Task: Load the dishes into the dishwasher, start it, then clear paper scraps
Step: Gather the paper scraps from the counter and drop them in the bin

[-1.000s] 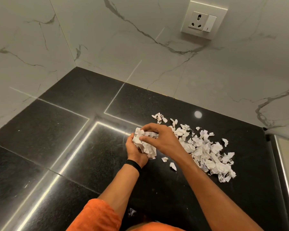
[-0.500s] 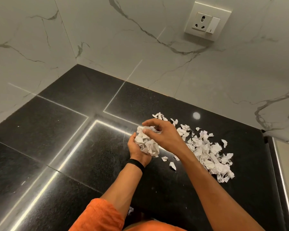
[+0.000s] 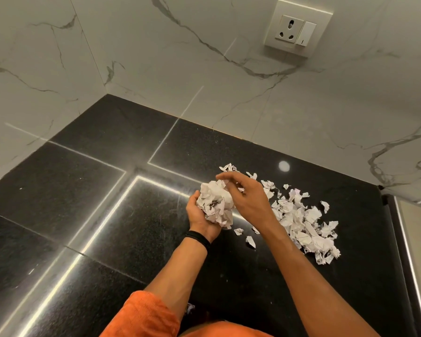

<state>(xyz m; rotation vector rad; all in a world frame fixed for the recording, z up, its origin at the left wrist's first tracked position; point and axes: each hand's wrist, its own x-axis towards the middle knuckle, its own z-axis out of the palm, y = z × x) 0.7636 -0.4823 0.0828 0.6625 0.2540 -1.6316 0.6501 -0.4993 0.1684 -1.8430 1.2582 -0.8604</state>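
Note:
My left hand [image 3: 200, 221] is cupped palm-up and holds a crumpled wad of white paper scraps [image 3: 214, 203] above the black countertop [image 3: 102, 215]. Over the wad's right side lies my right hand [image 3: 249, 203], its fingers loosely spread and reaching left across the top. A loose pile of torn scraps [image 3: 304, 224] lies on the counter just right of my hands. A few single scraps [image 3: 249, 240] sit below the wad. No dishes or dishwasher are in view.
White marble walls meet in a corner behind the counter, with a wall socket and switch [image 3: 295, 30] at the upper right. A metal-edged panel [image 3: 408, 251] borders the counter on the right. One scrap [image 3: 189, 308] lies near my orange sleeve [image 3: 144, 317].
My right hand's fingers have loosened and lifted from pressing scraps into the wad. The wad in my left hand looks rounder and more compact.

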